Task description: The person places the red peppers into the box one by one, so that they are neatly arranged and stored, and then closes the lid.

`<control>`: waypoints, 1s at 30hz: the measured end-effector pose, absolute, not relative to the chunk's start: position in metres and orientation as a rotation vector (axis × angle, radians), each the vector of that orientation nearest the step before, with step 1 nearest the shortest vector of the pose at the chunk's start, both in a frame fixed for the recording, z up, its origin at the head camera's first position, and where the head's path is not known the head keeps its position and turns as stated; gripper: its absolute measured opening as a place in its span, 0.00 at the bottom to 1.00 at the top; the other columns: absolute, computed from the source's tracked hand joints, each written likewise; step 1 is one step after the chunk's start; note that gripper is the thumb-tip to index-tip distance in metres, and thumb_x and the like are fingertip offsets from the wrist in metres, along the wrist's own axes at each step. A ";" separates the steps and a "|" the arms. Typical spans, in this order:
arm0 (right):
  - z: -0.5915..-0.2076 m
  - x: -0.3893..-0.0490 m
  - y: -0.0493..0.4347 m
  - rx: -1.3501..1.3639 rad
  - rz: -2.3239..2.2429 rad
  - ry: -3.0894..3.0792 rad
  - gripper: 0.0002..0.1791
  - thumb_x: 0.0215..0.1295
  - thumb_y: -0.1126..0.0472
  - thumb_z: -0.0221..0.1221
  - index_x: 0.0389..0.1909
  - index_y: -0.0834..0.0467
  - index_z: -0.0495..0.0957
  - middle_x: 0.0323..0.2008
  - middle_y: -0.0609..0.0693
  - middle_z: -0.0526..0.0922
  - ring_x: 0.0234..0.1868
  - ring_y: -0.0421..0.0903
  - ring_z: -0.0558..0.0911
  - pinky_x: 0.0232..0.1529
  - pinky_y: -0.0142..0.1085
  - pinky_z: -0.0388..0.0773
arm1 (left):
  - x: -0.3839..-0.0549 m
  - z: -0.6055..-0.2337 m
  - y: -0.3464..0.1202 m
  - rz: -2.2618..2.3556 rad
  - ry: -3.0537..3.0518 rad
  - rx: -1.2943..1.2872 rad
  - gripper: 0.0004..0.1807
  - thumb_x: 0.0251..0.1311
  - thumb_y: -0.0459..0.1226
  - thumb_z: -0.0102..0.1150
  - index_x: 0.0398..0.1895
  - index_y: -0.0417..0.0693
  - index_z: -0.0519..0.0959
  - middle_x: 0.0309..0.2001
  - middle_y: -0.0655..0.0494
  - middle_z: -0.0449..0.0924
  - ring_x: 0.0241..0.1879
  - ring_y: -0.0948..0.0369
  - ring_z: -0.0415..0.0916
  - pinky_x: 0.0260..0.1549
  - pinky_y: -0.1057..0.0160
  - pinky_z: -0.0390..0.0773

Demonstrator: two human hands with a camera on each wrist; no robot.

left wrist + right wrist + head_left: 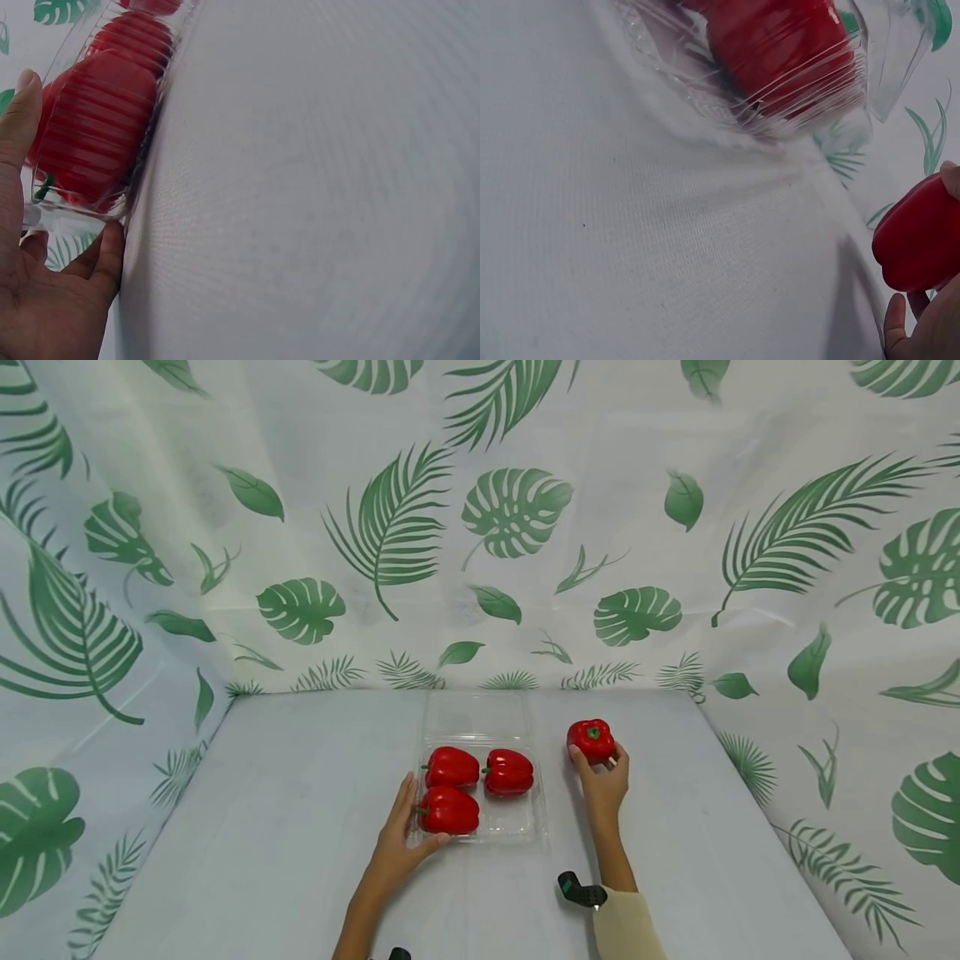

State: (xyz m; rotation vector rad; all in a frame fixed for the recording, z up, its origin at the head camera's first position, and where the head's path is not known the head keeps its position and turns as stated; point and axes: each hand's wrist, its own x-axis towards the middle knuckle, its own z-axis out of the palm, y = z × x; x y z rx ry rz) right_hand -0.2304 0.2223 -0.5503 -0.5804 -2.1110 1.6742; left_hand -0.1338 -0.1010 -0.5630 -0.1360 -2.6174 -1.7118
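Observation:
A clear plastic clamshell container (pixel 510 823) lies with its lid folded back. Three red bell peppers are in it: one at back left (pixel 452 767), one at back right (pixel 509 772) and one at front left (pixel 449 812). My left hand (pixel 397 839) rests on the container's front left corner, thumb along the front and straight fingers along the left side. To the right of the container, my right hand (pixel 606 781) grips a fourth-coloured-alike red bell pepper (pixel 911 244), green stem end showing in the head view, between thumb and fingers.
The container's transparent lid (pixel 477 716) lies toward the back of the white table (pixel 285 810). A leaf-patterned curtain (pixel 540 610) rises behind the table and along both sides. A black wrist camera (pixel 581 891) sits at my right cuff.

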 end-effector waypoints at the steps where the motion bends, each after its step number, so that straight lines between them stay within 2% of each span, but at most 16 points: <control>1: -0.550 -0.229 0.222 -0.573 1.672 -2.113 0.47 0.57 0.48 0.69 0.72 0.57 0.55 0.69 0.58 0.63 0.68 0.57 0.65 0.63 0.55 0.74 | -0.134 -0.563 -0.101 -1.710 -2.619 -0.136 0.55 0.51 0.56 0.69 0.78 0.56 0.48 0.79 0.61 0.42 0.78 0.51 0.44 0.67 0.46 0.64; 10: -0.541 -0.216 0.220 -0.477 1.703 -2.101 0.46 0.57 0.50 0.69 0.70 0.59 0.55 0.70 0.58 0.62 0.70 0.58 0.63 0.64 0.57 0.72 | -0.134 -0.565 -0.100 -1.680 -2.626 -0.153 0.55 0.51 0.56 0.69 0.79 0.57 0.48 0.79 0.61 0.42 0.78 0.50 0.45 0.67 0.45 0.63; 17: -0.530 -0.206 0.216 -0.331 1.824 -2.001 0.45 0.58 0.58 0.69 0.67 0.60 0.50 0.69 0.57 0.63 0.74 0.54 0.60 0.70 0.53 0.64 | -0.133 -0.565 -0.101 -1.683 -2.625 -0.141 0.56 0.51 0.57 0.69 0.79 0.58 0.48 0.79 0.61 0.42 0.78 0.50 0.45 0.67 0.46 0.63; 20: -0.525 -0.203 0.214 -0.306 1.849 -1.989 0.44 0.59 0.60 0.68 0.68 0.60 0.50 0.69 0.56 0.64 0.73 0.53 0.61 0.69 0.48 0.67 | -0.133 -0.564 -0.101 -1.686 -2.629 -0.141 0.56 0.51 0.57 0.69 0.79 0.59 0.47 0.79 0.62 0.42 0.78 0.51 0.44 0.67 0.46 0.64; 24: -0.519 -0.200 0.211 -0.288 1.866 -1.987 0.44 0.58 0.61 0.68 0.67 0.57 0.50 0.70 0.54 0.64 0.72 0.53 0.63 0.61 0.33 0.73 | -0.134 -0.563 -0.101 -1.691 -2.625 -0.149 0.56 0.51 0.56 0.69 0.79 0.58 0.48 0.79 0.62 0.42 0.78 0.51 0.44 0.67 0.46 0.64; 27: -0.516 -0.198 0.210 -0.255 1.860 -1.984 0.43 0.58 0.61 0.68 0.67 0.57 0.51 0.69 0.53 0.64 0.71 0.51 0.63 0.56 0.22 0.74 | -0.134 -0.564 -0.102 -1.697 -2.618 -0.152 0.55 0.51 0.56 0.69 0.79 0.58 0.48 0.79 0.62 0.42 0.78 0.51 0.44 0.67 0.46 0.64; 30: -0.516 -0.195 0.208 -0.212 1.844 -1.988 0.42 0.58 0.63 0.68 0.67 0.57 0.52 0.68 0.52 0.64 0.69 0.48 0.63 0.54 0.17 0.73 | -0.134 -0.564 -0.102 -1.701 -2.616 -0.153 0.55 0.52 0.56 0.68 0.79 0.58 0.48 0.79 0.62 0.42 0.78 0.50 0.44 0.67 0.46 0.64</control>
